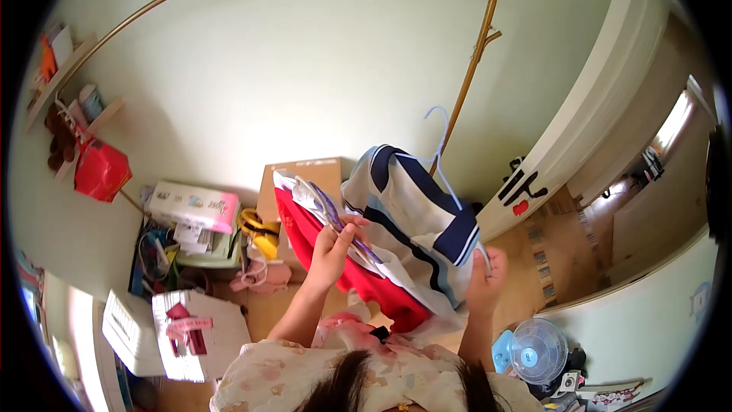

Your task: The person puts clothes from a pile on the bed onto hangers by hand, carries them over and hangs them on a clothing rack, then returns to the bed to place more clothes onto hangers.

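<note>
My left hand (330, 254) is closed around a purple hanger (326, 206) and a pale hanger beside it. From these hang a red garment (305, 240) and some white cloth, gathered close together. My right hand (486, 278) grips the right end of a light blue hanger (444, 154), whose hook points upward. On that hanger is a white knit top (415, 214) with navy and light blue bands. The top lies against the red and white clothes, and its lower part is partly hidden behind them.
A brass-coloured clothes rack (457, 95) arches overhead along the wall. Cardboard (320, 175) stands behind the clothes. A white box (202, 332) and a pink-and-white carton (194, 204) are at left. A fan (538, 351) stands at lower right, near a doorway.
</note>
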The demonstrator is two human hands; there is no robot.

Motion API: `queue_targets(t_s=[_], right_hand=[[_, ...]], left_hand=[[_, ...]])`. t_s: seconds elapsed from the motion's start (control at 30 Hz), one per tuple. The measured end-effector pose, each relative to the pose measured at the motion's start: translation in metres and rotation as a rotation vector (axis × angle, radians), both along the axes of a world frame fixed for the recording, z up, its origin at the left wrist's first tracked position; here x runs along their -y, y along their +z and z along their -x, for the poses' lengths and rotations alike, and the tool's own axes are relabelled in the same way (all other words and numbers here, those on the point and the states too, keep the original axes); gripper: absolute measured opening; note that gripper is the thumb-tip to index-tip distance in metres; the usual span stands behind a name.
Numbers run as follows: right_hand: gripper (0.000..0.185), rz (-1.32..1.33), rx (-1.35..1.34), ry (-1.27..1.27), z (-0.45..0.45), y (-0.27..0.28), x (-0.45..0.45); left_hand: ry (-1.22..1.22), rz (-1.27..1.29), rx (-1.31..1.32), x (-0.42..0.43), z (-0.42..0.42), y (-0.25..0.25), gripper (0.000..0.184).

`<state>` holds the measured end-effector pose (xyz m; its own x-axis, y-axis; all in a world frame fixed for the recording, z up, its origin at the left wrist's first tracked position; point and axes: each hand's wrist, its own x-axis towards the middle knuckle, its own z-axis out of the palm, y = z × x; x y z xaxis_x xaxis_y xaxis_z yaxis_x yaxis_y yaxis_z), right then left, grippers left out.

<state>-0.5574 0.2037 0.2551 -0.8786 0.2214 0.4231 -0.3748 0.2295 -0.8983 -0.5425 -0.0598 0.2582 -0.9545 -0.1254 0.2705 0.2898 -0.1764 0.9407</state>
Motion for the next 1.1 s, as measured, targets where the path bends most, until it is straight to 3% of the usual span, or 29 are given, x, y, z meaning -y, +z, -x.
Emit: queue_targets(t_s=[0.07, 0.23, 0.53, 0.77, 0.9, 1.1], right_hand=[[0.011, 0.053, 0.006, -0.045, 0.029, 0.023, 0.000], [0.011, -0.135, -0.259, -0.250, 0.102, 0.077, -0.002], [0.012, -0.169, -0.499, -0.352, 0.221, 0.178, 0.020], [0.015, -0.271, -0.366, -0.240, 0.303, 0.151, -0.008], [0.015, -0.183, -0.366, -0.257, 0.309, 0.131, -0.034], [0.014, 0.019, -0.416, -0.233, 0.303, 0.146, -0.028]], left_hand=[[-0.056, -0.038, -0.041, 0.001, 0.032, 0.015, 0.032], [-0.170, -0.067, -0.092, 0.010, 0.098, 0.033, 0.030], [-0.098, 0.023, 0.010, 0.013, 0.150, 0.017, 0.026], [0.133, -0.053, -0.034, -0.004, 0.170, 0.002, 0.030], [0.154, -0.105, -0.012, -0.020, 0.186, -0.002, 0.028], [0.142, -0.130, -0.013, -0.028, 0.193, -0.007, 0.027]])
